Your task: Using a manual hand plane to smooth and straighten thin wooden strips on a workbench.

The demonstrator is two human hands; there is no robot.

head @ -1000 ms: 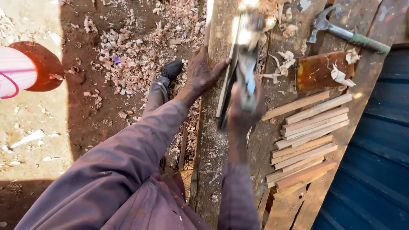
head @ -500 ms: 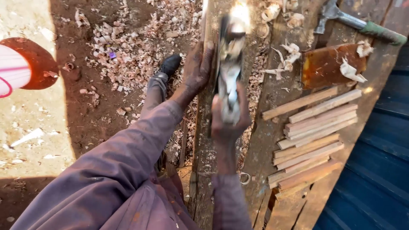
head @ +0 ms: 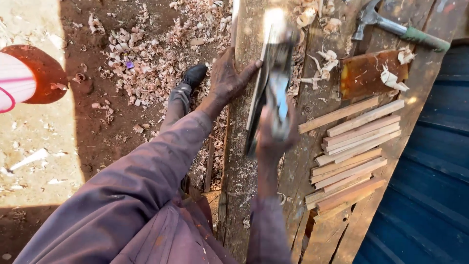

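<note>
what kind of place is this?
Likely an outdoor carpentry workshop: a rough wooden workbench, a hand plane in the right hand, cut wooden strips, a hammer, and wood shavings on bare dirt.

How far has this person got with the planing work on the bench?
Done, by the look of it: a stack of wooden strips lies on the workbench, and shavings litter the ground. In hand: the right hand grips a hand plane over a thin strip on edge, which the left hand steadies. How many strips remain cannot be told. A hammer lies unused.
</note>
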